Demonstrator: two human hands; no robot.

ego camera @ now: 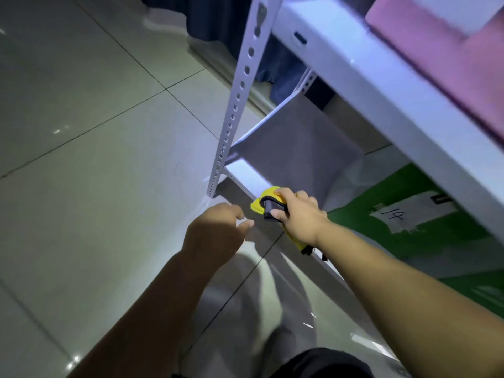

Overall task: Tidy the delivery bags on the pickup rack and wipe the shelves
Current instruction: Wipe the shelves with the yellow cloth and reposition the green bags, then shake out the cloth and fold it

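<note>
A yellow cloth (266, 199) lay pressed on the front lip of the rack's lower shelf (294, 154), near its left corner, with the right grip (298, 214) closed around it. The left grip (218, 227) hovered just beside it over the floor (95, 159), fingers loosely curled and holding nothing. The wipe looked best done flat, in overlapping strokes from lip to back. A green bag (441, 236) marked 14 sat on the same shelf, just right of the hand, so free room lay leftward, ending at the perforated post (237, 102). The upper shelf (368, 85), carrying a pink bag (450, 64), overhung closely, likely limiting any lift of the arm.
</note>
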